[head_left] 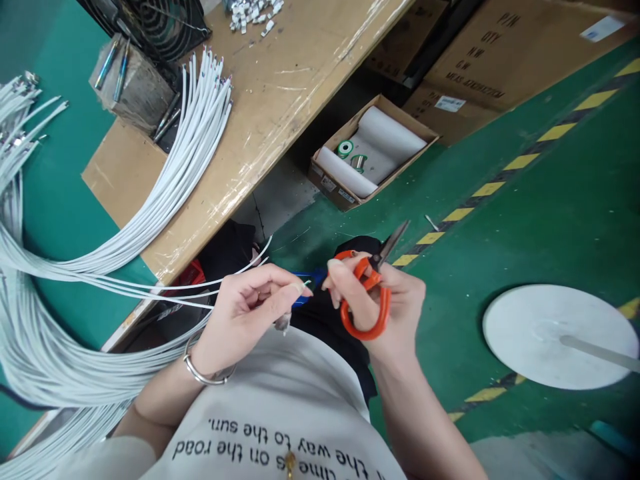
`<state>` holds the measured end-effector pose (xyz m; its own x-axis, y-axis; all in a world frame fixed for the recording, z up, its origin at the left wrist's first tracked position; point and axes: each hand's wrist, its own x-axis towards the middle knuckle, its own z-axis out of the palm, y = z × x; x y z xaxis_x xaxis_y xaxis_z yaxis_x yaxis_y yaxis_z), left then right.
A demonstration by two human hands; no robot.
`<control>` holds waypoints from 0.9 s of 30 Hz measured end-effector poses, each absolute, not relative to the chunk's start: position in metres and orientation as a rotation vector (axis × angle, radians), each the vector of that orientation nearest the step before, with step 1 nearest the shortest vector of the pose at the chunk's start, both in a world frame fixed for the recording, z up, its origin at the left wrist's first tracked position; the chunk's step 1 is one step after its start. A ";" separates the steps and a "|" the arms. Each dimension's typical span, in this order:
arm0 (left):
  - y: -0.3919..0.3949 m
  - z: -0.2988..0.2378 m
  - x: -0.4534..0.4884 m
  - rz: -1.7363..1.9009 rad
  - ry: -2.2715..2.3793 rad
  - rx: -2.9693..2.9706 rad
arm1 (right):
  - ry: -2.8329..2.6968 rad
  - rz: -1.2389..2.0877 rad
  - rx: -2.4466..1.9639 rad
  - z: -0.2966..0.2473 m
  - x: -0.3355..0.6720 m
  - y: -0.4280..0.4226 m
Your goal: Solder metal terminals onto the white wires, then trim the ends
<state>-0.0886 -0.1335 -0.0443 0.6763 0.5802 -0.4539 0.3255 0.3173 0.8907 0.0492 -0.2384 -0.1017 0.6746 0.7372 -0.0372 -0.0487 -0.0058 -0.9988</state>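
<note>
My left hand pinches the end of a thin white cable between thumb and fingers, over my lap. My right hand grips orange-handled scissors, whose blades point up and to the right. The fingertips of both hands almost meet around the cable tip, where something blue shows. A large bundle of white cables curves from the workbench down past my left side. A metal bangle sits on my left wrist.
A cardboard-topped workbench carries small metal terminals, a fan grille and a block with tools. On the green floor stand an open box of rolls, larger cartons and a white disc.
</note>
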 end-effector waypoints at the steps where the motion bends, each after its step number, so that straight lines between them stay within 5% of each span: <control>1: -0.133 -0.044 -0.089 0.203 0.876 1.262 | -0.630 0.738 -1.461 -0.104 0.052 -0.241; 9: -0.130 -0.046 -0.089 0.247 0.877 1.345 | -1.104 0.871 -1.543 -0.106 0.065 -0.255; 27: -0.132 -0.049 -0.092 0.255 0.880 1.386 | -1.188 0.903 -1.517 -0.100 0.071 -0.252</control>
<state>-0.0920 -0.1317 -0.0486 0.6686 0.6347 -0.3875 0.3285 0.2154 0.9196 0.0712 -0.2515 -0.0997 0.2479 0.9687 0.0114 0.2482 -0.0522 -0.9673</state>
